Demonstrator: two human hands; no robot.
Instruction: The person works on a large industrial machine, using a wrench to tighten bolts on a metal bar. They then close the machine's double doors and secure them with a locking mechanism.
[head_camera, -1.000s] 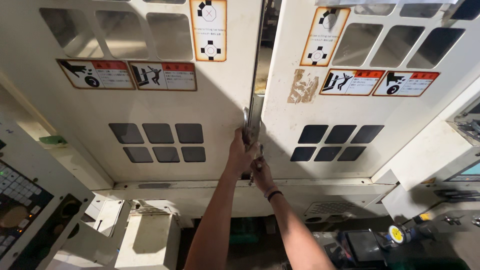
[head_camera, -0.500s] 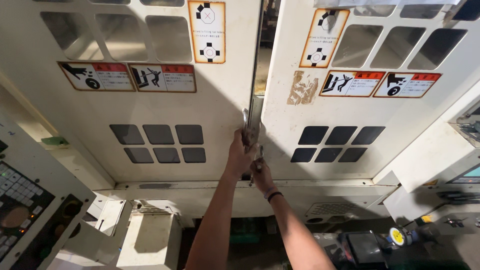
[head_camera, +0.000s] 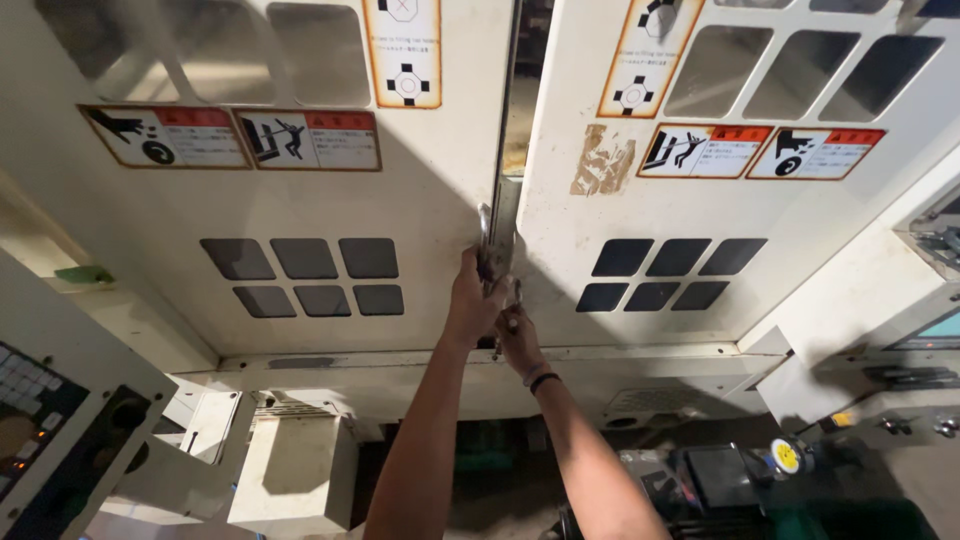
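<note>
Between both doors, left hand (head_camera: 472, 300) apparently grips handle (head_camera: 486, 240).

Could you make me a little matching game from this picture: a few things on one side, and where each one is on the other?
Things:
1. left hand
2. right hand
3. control panel
4. black wristband

Places:
A. bottom left corner
B. on the right wrist
C. higher on the metal door handles
D. lower, just beneath the other hand

Pairs: 1-C, 2-D, 3-A, 4-B

Warning stickers (head_camera: 232, 138) above; keypad panel (head_camera: 30, 395) lower left; perhaps a yellow gauge (head_camera: 785, 456).
</note>
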